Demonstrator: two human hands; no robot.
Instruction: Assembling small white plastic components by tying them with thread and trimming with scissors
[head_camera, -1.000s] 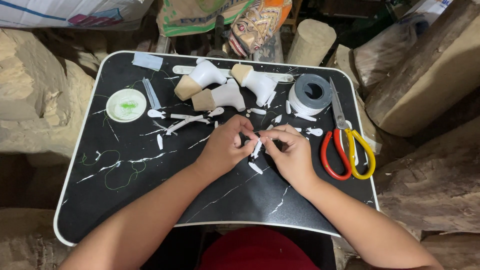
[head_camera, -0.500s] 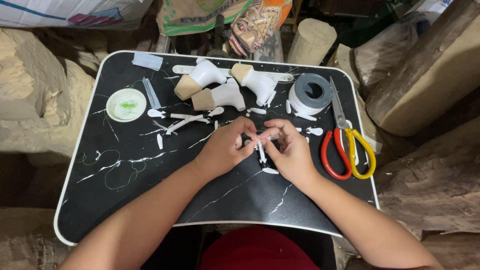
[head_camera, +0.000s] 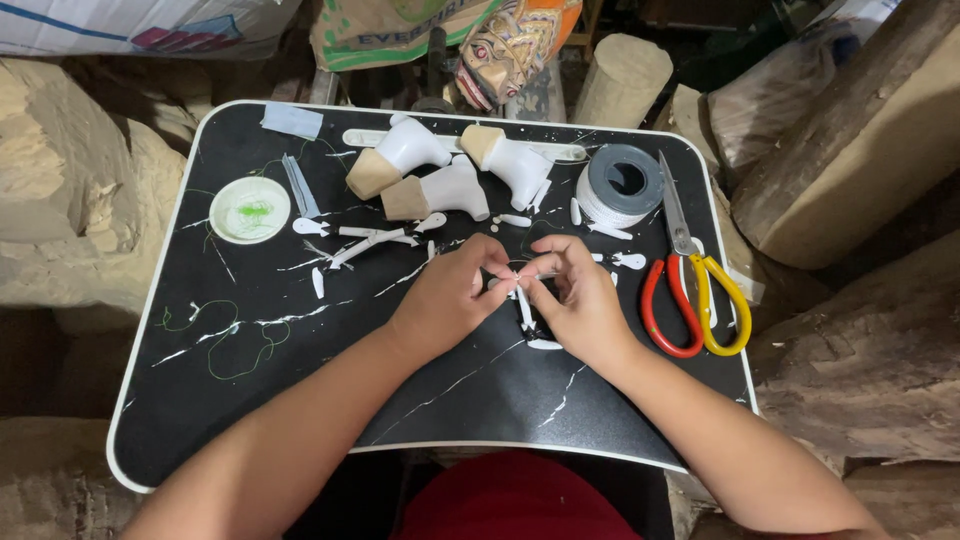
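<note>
Both hands meet over the middle of the black marble-patterned lap tray (head_camera: 300, 420). Left hand (head_camera: 445, 300) and right hand (head_camera: 580, 300) are pinched fingertip to fingertip on a small white feather-like piece (head_camera: 522, 305), which hangs down between them just above the tray. What else the fingers grip is too small to tell; a fine thread may be involved.

At 12 o'clock from the hands: three white moulded pieces with tan ends (head_camera: 440, 180). At 1 o'clock: a grey tape roll (head_camera: 622, 185). At 3 o'clock: red-and-yellow scissors (head_camera: 690, 290), blades pointing away. At 10 o'clock: a round white dish (head_camera: 251, 209) holding green thread. More white slivers (head_camera: 365, 240) lie scattered at 11 o'clock; loose green thread (head_camera: 235, 345) curls at 9 o'clock.

Risks, as judged: the piece is slight and held only by fingertips, so a slackened pinch would drop it among look-alike slivers. The right wrist sits near the scissors; a sideways sweep could knock them off the tray edge.
</note>
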